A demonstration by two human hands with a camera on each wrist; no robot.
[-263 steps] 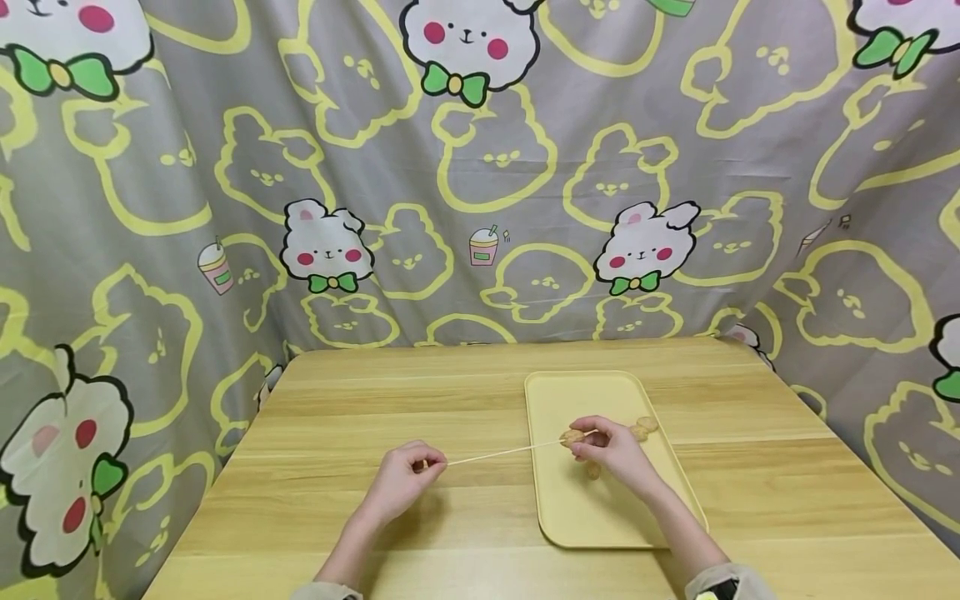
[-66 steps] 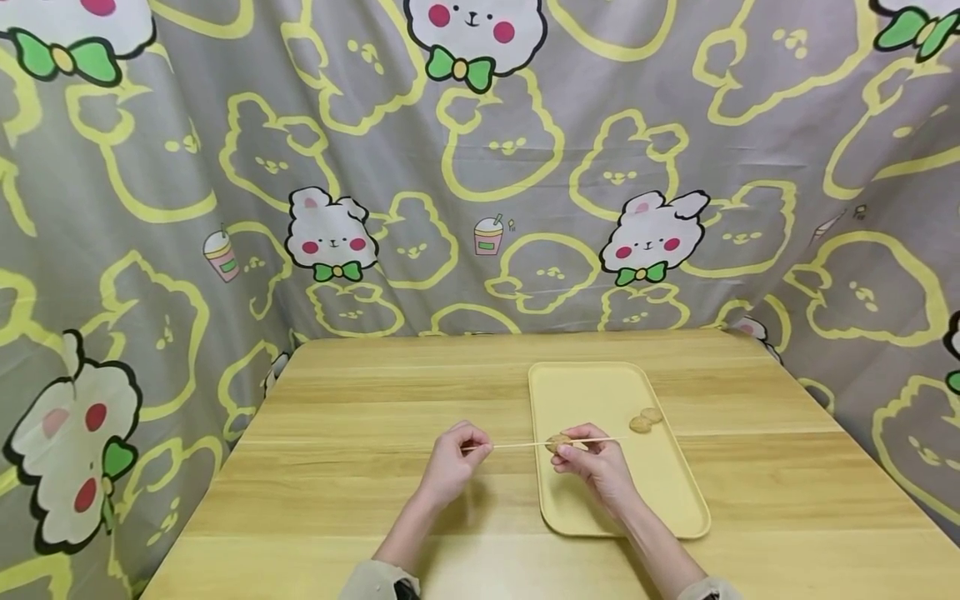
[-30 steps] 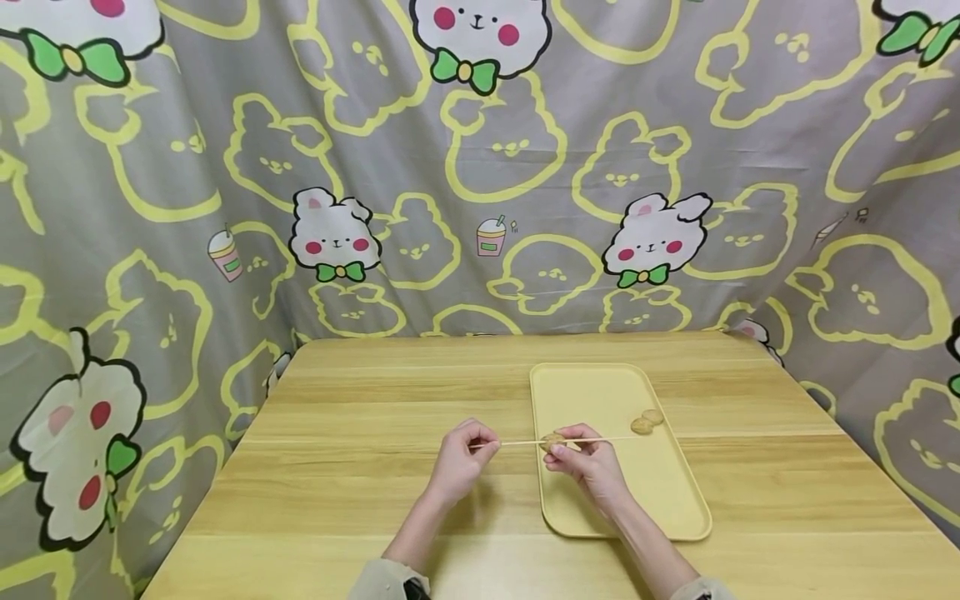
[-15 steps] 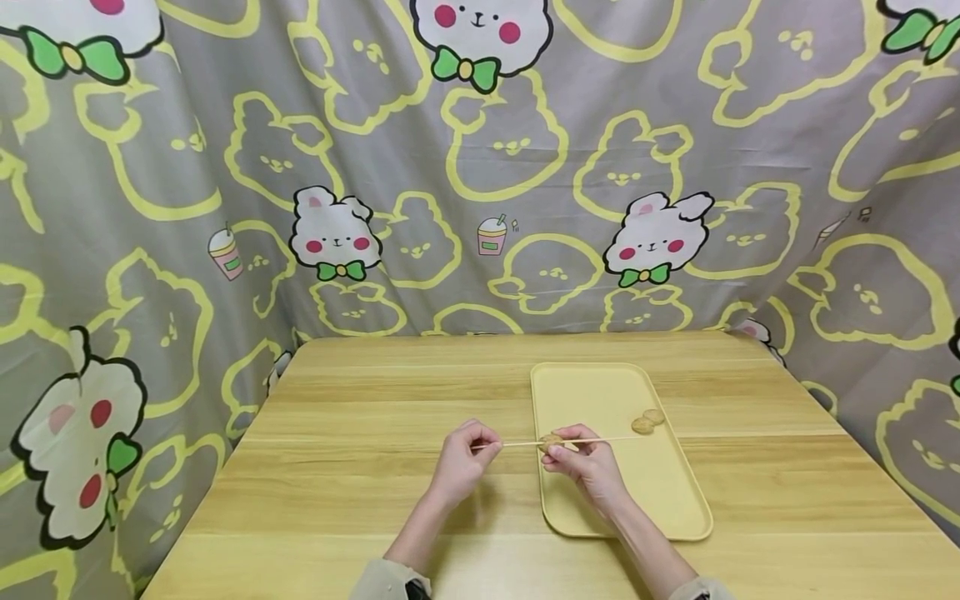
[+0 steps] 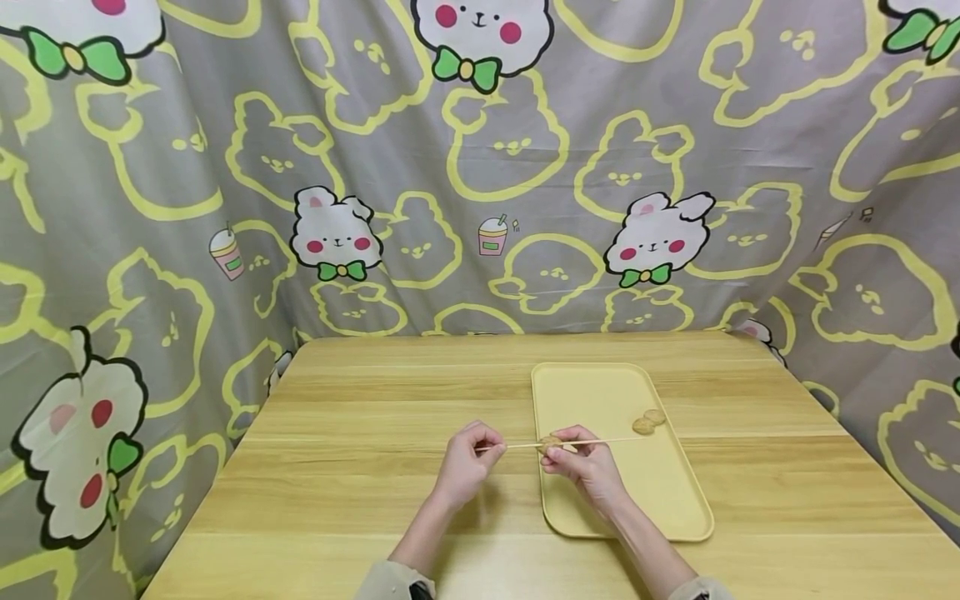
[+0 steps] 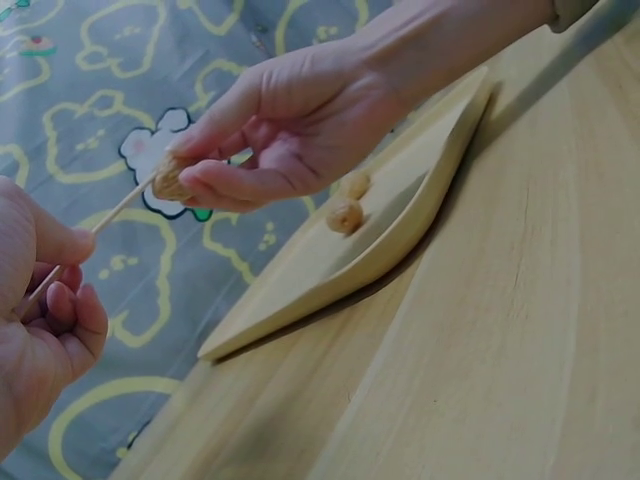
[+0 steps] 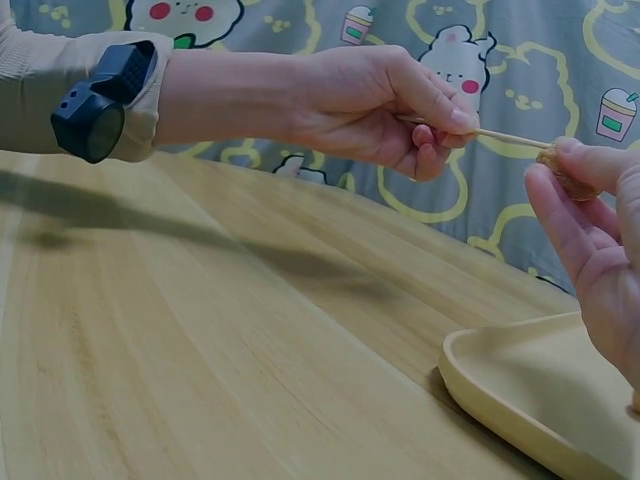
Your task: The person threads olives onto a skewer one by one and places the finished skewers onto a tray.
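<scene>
Wooden skewer (image 5: 522,445) is gripped by left hand (image 5: 463,463); right hand (image 5: 592,472) pinches brown lump (image 6: 168,179) along it; two lumps (image 5: 645,425) lie in tray (image 5: 587,390).

A grey, cartoon-printed curtain (image 5: 420,162) hangs in folds behind and on both sides of a wood-grain table (image 5: 360,400).

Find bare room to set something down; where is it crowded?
Bare: table left of the left hand, table right of the tray, and the tray's far end. Crowded: across the tray's middle, two brown lumps plus the right hand and stick above.
</scene>
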